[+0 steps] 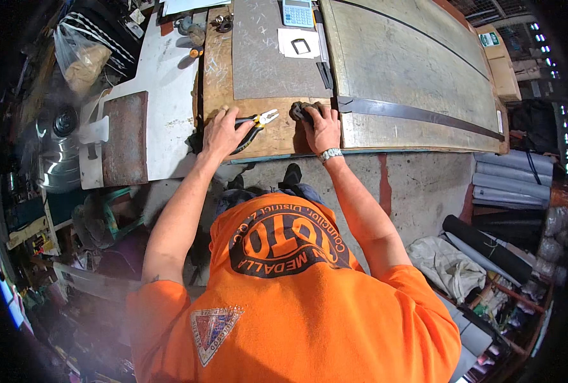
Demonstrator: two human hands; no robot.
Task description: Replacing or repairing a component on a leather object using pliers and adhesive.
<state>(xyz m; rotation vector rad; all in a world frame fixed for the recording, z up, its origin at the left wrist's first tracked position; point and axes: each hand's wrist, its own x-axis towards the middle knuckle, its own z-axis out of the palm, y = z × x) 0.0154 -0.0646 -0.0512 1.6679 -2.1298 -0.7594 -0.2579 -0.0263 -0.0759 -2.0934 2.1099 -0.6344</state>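
My left hand point(222, 134) is closed at the handles of a pair of pliers point(268, 117) with black and yellow grips. The handles are spread, and the bare metal jaws point right, slightly apart. They are over the wooden strip along the bench's near edge. My right hand point(324, 131), with a watch point(330, 154) on its wrist, has its fingers curled on a small dark, lumpy object point(301, 111). My fingers partly cover it, so its kind is unclear. Above the hands, a black square ring point(300, 46) rests on white paper point(289, 39).
A dark strip point(418, 113) crosses the large grey board point(411, 57) at right. A calculator point(298, 13) sits at the far edge of the scribbled grey sheet point(268, 70). A rusty plate point(125, 138) lies at left. Rolled sheets point(512, 179) are stacked on the right.
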